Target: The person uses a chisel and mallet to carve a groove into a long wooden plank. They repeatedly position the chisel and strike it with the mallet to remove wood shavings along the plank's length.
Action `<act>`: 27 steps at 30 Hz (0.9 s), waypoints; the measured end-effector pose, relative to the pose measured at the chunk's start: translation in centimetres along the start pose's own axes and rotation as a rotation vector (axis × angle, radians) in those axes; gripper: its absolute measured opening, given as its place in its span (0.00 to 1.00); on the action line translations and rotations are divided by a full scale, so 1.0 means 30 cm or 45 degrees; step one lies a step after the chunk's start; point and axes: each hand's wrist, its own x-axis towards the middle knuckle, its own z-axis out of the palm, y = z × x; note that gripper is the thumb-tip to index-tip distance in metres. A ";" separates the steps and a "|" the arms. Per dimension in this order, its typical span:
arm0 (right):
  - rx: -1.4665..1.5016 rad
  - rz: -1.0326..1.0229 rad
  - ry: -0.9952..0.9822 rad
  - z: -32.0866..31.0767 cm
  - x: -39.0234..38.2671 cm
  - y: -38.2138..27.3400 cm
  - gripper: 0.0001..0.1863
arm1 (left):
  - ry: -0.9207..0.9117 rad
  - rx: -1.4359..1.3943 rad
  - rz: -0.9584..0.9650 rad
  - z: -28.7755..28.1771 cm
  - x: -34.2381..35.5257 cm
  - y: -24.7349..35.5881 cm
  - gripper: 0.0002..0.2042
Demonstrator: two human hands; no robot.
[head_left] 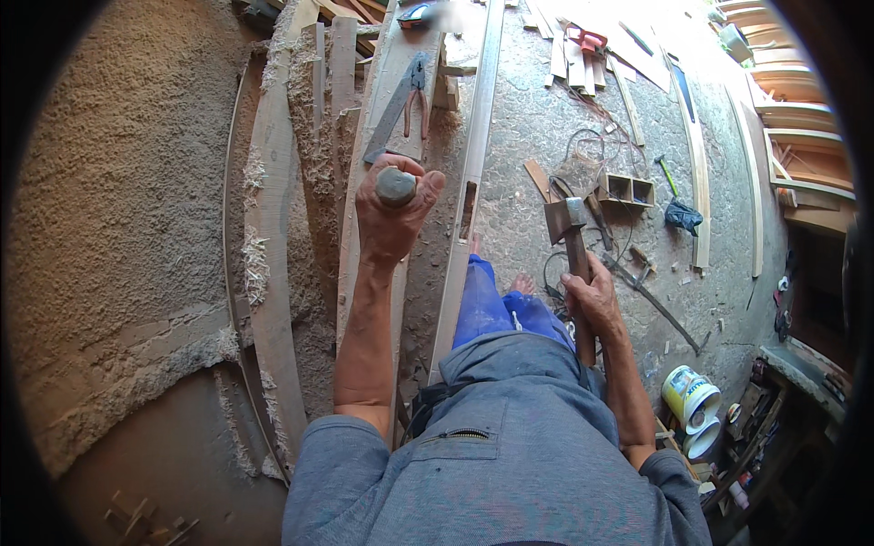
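Observation:
My left hand is closed in a fist round an upright tool handle. Only its round, worn grey butt end shows; whatever lies below the fist is hidden. My right hand grips the wooden shaft of a hatchet, its metal head raised beyond the fingers. Just right of my left hand runs a long wooden beam with a slot cut in it. On the plank beyond that hand lie red-handled pliers and a metal try square.
Rough timber with shavings stands along the left wall. On the floor at right lie a hollow block, a black bag, a long bar, a red power tool and cables. A white-and-yellow bucket is at lower right.

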 end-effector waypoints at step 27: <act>0.106 -0.304 -0.068 -0.034 -0.036 -0.146 0.32 | -0.197 0.132 0.353 0.375 -0.069 0.085 0.10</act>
